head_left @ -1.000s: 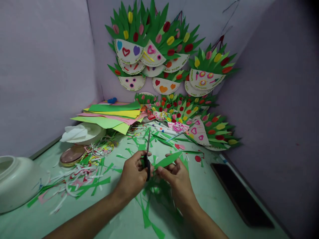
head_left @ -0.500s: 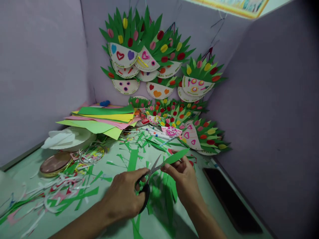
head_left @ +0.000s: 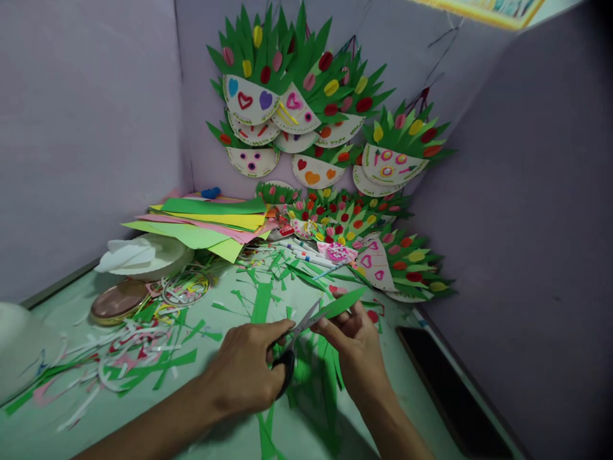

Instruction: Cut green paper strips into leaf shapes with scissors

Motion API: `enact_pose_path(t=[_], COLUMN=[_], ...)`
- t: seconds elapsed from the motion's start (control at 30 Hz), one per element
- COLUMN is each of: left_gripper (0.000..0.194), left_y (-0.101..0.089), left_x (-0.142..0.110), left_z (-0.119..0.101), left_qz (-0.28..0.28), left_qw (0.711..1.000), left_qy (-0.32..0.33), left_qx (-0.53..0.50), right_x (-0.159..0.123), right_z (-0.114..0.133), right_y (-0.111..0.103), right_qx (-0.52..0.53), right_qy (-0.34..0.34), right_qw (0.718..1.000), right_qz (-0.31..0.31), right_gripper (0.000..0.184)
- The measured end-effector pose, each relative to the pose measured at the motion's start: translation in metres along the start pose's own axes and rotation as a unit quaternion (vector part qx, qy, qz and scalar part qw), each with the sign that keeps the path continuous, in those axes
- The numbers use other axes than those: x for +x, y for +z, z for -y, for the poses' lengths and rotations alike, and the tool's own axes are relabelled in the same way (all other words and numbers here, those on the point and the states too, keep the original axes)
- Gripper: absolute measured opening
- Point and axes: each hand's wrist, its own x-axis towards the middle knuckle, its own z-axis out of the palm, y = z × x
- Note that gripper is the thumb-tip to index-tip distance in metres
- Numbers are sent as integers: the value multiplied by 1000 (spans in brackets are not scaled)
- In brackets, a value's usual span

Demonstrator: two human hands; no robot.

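Observation:
My left hand [head_left: 253, 364] is closed around the black handles of a pair of scissors [head_left: 286, 369], whose blades point up and to the right. Between thumb and fingers, my right hand [head_left: 357, 345] pinches a pointed green paper leaf [head_left: 342, 303]. The leaf's lower left end lies at the scissor blades, which stand slightly apart. Below both hands, more green paper pieces [head_left: 325, 390] lie on the pale green table [head_left: 230, 428], partly in shadow. A green paper strip [head_left: 261, 303] lies just beyond my left hand.
A phone [head_left: 447, 390] lies at the right edge. Colored paper sheets [head_left: 205, 233], white paper plates [head_left: 167, 255], a round lidded tin [head_left: 119, 301] and paper scraps [head_left: 138, 351] cover the left. Markers [head_left: 311, 257] lie farther back, below paper-plate flower baskets [head_left: 251, 99] on the wall.
The scissor blades have drawn closer together at the leaf. The whole view has shifted slightly, so the surroundings appear farther right. Both hands keep their holds.

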Motion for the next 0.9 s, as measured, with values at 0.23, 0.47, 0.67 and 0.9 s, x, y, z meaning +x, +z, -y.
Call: enact_pose_path(t=[0.23,0.47,0.67,0.9], left_gripper=[43,37,37,44], left_y=[-8,-6,-8,1], left_x=[1,2,0,3], left_z=[-9,-6,-7,5], left_qz=[23,12,14,5], left_qw=[1000,1000,999,999], left_qy=[-10,-1,5,30], left_qx=[-7,-20,-35,-37], right_x=[-1,0,0,1], right_z=[0,-2,-3,-1], right_y=[-1,-2,-2,-1], right_qx=[-8,7,6,5], right_qy=[10,14,19,16], right_qw=[1000,1000,1000,1000], right_qz=[-8,-15,-16,-18], right_gripper=[36,36,35,33])
